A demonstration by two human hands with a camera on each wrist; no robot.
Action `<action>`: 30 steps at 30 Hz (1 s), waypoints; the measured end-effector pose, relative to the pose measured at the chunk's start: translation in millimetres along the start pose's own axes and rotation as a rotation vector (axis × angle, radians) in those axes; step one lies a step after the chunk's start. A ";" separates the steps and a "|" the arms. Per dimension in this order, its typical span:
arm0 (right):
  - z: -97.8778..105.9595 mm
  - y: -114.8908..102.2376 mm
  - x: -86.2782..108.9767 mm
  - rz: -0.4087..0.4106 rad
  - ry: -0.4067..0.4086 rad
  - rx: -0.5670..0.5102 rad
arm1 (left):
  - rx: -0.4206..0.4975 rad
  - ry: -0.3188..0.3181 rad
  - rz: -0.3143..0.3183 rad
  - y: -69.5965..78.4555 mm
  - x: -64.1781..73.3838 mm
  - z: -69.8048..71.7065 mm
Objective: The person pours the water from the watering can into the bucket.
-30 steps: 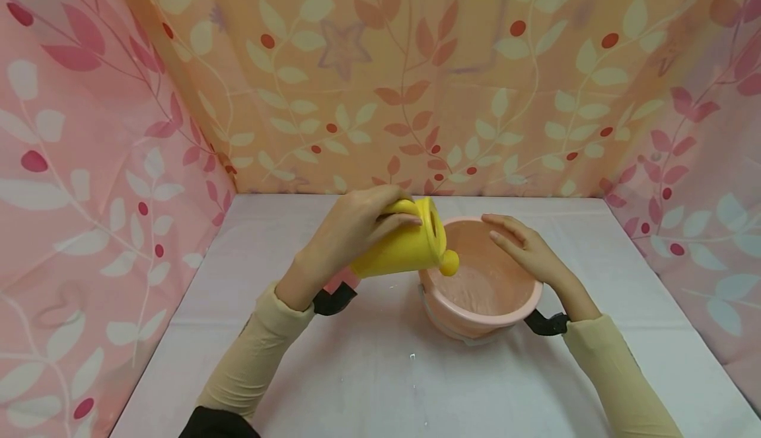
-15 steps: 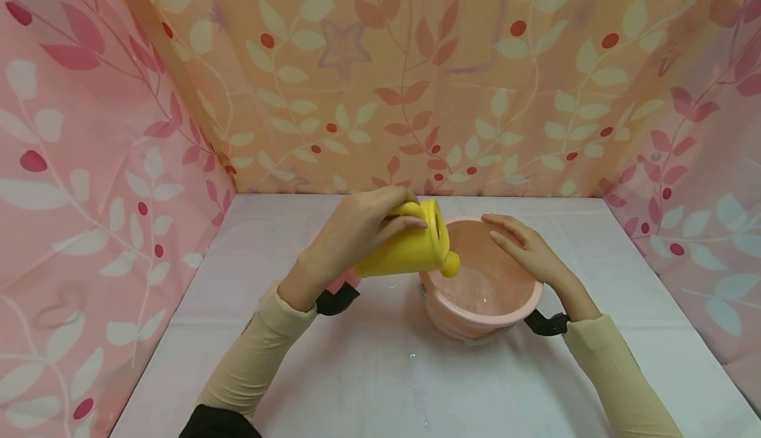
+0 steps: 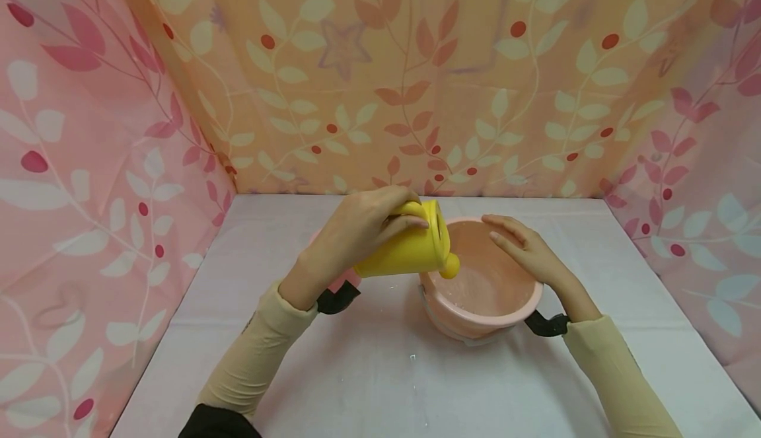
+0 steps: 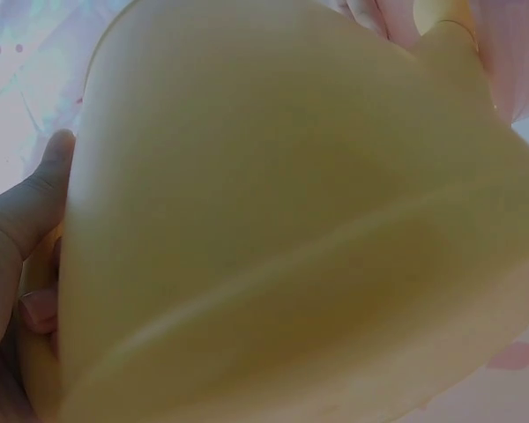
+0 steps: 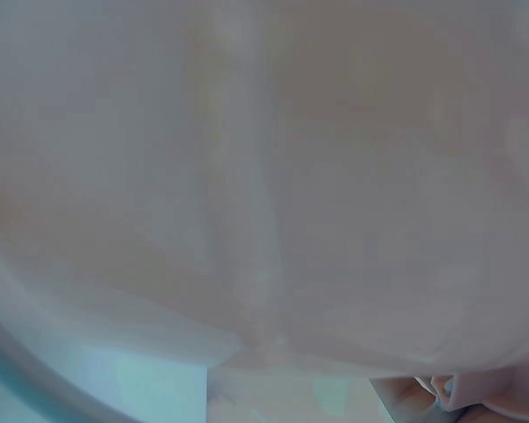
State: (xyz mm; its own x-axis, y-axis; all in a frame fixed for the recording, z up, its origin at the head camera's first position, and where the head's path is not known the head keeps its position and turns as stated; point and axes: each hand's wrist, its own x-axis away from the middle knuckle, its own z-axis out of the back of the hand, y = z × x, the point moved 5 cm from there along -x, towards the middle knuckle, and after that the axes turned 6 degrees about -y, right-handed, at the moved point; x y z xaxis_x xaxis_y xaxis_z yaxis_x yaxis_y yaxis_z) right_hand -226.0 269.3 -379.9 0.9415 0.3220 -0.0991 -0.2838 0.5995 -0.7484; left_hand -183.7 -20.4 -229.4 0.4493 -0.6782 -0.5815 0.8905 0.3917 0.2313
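My left hand [image 3: 362, 230] grips the handle of a yellow watering can [image 3: 401, 253] in the head view. The can is tipped to the right, with its round spout end [image 3: 450, 266] over the left rim of a pink bucket [image 3: 464, 309]. In the left wrist view, the can's body [image 4: 291, 194] fills most of the picture, with my thumb and a fingertip at its left. My right hand [image 3: 529, 250] holds the bucket's right rim. Water appears to lie inside the bucket. The right wrist view shows mostly the bucket's blurred pale wall [image 5: 379, 220].
Both things are on or above a white-covered table [image 3: 357, 372]. A few water drops [image 3: 413, 357] dot the cloth in front of the bucket. Patterned orange cloth [image 3: 404, 81] hangs at the back, pink cloth [image 3: 77, 193] at both sides.
My left hand and the watering can have shifted slightly to the right. Splashes seen inside the bucket half a second ago are fainter now. My right hand and the bucket stay put.
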 end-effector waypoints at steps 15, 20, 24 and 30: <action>-0.3 1.1 0.0 0.020 0.005 -0.002 | -0.024 0.002 -0.012 1.2 -1.0 0.5; 0.0 0.7 0.0 0.025 0.006 0.001 | -0.029 0.000 -0.014 1.6 -1.1 0.5; 0.3 0.3 -0.2 0.028 0.006 0.006 | -0.031 0.000 -0.018 2.1 -1.3 0.5; 0.1 1.0 -0.2 0.026 0.001 0.004 | -0.035 -0.006 -0.019 2.7 -1.7 0.1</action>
State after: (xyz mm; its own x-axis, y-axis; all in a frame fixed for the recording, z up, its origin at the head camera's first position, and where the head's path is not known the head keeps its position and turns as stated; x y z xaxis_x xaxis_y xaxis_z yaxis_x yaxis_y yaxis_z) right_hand -226.5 269.9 -380.6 0.9339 0.3368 -0.1197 -0.3093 0.5936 -0.7430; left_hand -182.1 -18.2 -227.7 0.4325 -0.6893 -0.5812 0.8960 0.4002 0.1921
